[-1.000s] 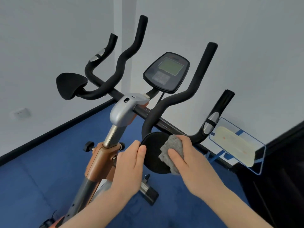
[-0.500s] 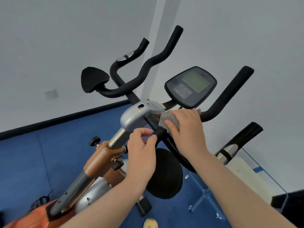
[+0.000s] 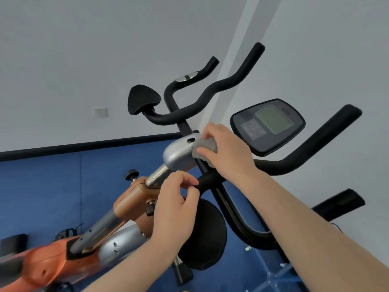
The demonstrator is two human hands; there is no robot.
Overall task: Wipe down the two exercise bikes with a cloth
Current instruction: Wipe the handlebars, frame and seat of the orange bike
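A: Where are we on the bike point(image 3: 134, 203)?

B: Our right hand point(image 3: 227, 148) has its fingers curled round the cloth point(image 3: 205, 144), pressed on the silver clamp point(image 3: 179, 153) under the screen point(image 3: 267, 125). Our left hand point(image 3: 176, 209) pinches the black bar point(image 3: 208, 180) just below.

A: Then we should steady with the left and rub round the clamp's edges and hole.

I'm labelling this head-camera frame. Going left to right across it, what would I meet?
Wall socket → black elbow pad → left hand → grey cloth under the right hand → console display → far-right handlebar grip.
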